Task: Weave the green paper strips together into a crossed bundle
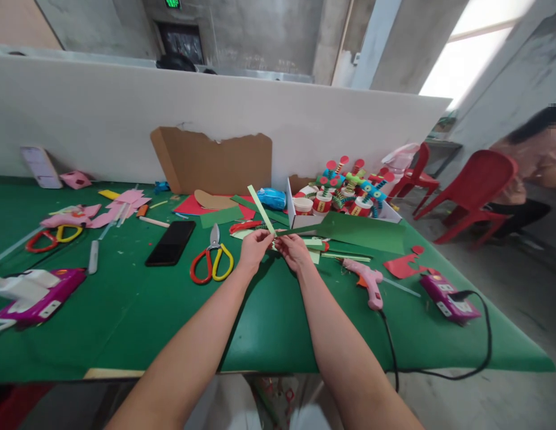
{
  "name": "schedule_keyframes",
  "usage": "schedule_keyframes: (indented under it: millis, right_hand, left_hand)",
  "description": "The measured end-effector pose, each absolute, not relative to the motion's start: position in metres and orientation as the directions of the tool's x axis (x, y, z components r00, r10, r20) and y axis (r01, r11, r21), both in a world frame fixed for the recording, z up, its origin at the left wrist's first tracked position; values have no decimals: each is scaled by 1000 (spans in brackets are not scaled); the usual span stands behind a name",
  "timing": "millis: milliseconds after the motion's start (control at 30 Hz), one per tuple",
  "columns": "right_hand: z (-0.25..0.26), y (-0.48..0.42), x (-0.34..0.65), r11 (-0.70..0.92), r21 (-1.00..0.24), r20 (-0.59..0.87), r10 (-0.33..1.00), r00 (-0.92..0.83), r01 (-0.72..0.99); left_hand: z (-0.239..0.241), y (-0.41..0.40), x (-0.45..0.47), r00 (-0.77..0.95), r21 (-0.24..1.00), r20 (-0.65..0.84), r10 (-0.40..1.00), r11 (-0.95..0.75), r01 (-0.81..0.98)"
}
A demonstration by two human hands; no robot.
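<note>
Both hands meet above the middle of the table, fingertips pinched close together. My left hand is closed on a light green paper strip, which slants up and away to the left. A dark green paper strip runs rightward from the fingers of my right hand, which is closed on it. The strips cross at the fingertips; the exact joint is hidden by the fingers. Scissors with one red and one yellow handle lie left of my left hand. To the right rests a pink glue gun.
A white box of paper figures stands behind, beside a green paper sheet. A black phone lies left. Purple power strips sit at both sides, cords trailing. A white partition closes the back. A person sits far right.
</note>
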State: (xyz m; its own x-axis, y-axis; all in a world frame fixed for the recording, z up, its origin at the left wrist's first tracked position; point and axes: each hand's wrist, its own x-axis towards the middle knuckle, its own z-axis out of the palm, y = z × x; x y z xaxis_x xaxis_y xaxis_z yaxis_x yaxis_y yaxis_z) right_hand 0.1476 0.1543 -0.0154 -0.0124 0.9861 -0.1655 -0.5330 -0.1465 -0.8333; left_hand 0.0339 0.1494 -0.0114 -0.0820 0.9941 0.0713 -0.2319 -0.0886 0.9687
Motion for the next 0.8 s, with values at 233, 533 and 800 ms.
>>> schedule_keyframes:
  millis: [233, 533, 800]
  right_hand:
    - [-13, 151, 144, -145, -824, -150, 988, -35, -548]
    - [-13, 150, 141, -130, -842, -144, 989, -15, -523]
    - [-18, 151, 132, -56, -865, -99, 993, 60, -499]
  left_hand:
    - [-13, 151, 34, -106, 965, 56, 993, -81, -251]
    - [-15, 152, 33, -130, 966, 61, 990, -91, -242]
    - [-18, 154, 33, -133, 953, 55, 990, -91, -288]
